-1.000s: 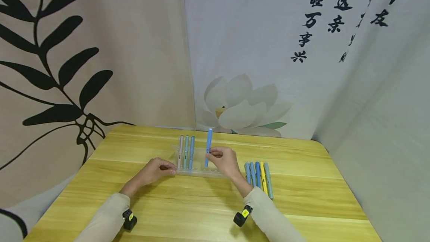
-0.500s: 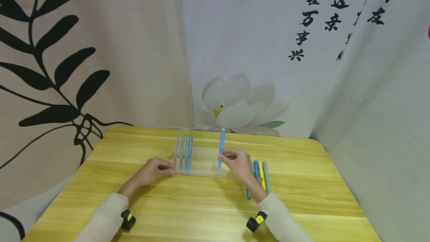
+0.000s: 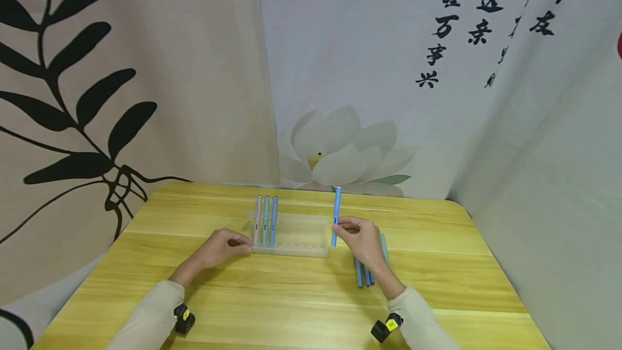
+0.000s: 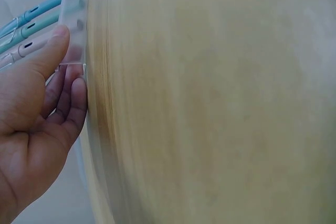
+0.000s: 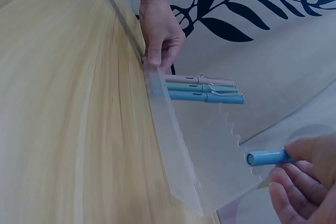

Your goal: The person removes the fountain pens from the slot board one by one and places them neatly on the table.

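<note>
A clear pen rack (image 3: 296, 251) stands on the table, and my left hand (image 3: 225, 245) pinches its left end between thumb and fingers. Three pens lean in the left part of the rack: a pale pink pen (image 3: 257, 221), a green pen (image 3: 265, 222) and a blue pen (image 3: 274, 222). My right hand (image 3: 363, 240) holds another blue pen (image 3: 336, 212) nearly upright, just past the rack's right end. In the right wrist view, thumb and fingers pinch this held pen (image 5: 268, 158) beside the rack's scalloped edge.
Several more pens lie on the table right of the rack, partly hidden under my right forearm; blue pens (image 3: 359, 274) and a green pen (image 3: 384, 247) show. The wooden table (image 3: 272, 307) ends at a patterned cloth backdrop (image 3: 223, 96).
My right hand has moved right with the upright blue pen, from in front of the rack to beyond its right end. My left hand stays on the rack. The forearm now covers the yellow pen.
</note>
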`<state>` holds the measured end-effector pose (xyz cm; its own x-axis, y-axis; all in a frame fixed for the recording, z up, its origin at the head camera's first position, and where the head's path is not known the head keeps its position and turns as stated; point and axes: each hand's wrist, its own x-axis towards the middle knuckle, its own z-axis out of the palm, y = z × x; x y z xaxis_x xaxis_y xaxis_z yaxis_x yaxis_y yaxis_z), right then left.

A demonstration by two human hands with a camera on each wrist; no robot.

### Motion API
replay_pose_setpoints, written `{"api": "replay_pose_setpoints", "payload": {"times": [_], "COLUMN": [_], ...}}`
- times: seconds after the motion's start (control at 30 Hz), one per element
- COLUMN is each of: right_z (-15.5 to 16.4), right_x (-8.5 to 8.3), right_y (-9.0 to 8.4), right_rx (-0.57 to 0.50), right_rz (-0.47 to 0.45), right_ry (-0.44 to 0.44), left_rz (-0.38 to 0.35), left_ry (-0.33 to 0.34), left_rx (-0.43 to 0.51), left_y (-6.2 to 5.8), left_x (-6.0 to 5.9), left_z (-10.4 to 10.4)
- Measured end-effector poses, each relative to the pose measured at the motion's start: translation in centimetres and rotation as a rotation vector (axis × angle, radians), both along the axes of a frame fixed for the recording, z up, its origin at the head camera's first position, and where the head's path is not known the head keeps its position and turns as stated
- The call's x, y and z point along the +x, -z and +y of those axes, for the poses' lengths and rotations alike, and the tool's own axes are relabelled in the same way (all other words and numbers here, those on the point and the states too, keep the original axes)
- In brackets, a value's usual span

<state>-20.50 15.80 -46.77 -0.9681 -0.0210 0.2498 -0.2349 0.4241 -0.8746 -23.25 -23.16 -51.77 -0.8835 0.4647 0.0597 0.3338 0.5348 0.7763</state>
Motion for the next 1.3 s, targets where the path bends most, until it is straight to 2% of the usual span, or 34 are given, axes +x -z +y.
{"api": "replay_pose_setpoints", "payload": {"times": [0.23,0.63,0.9,1.17,1.3], "right_z": [1.7,4.6,6.5,8.3,9.1], "right_x": [0.4,1.4,2.0,2.6,2.9], "right_y": [0.1,0.5,0.8,1.1,1.3], "right_rx": [0.005,0.037,0.065,0.045,0.068], "right_rz": [-0.028,-0.020,-0.059,-0.127,-0.137], "right_ry": [0.036,0.066,0.110,0.156,0.180], "left_rz": [0.000,-0.005,-0.023,-0.020,-0.018], "left_ry": [0.006,0.008,-0.025,-0.014,-0.014], "left_rx": [0.000,0.006,-0.012,-0.011,-0.011], "left_y": [0.0,0.1,0.3,0.5,0.5], "left_x": [0.0,0.1,0.0,-0.2,-0.3], "left_z": [-0.1,-0.1,0.1,-0.1,-0.2]}}
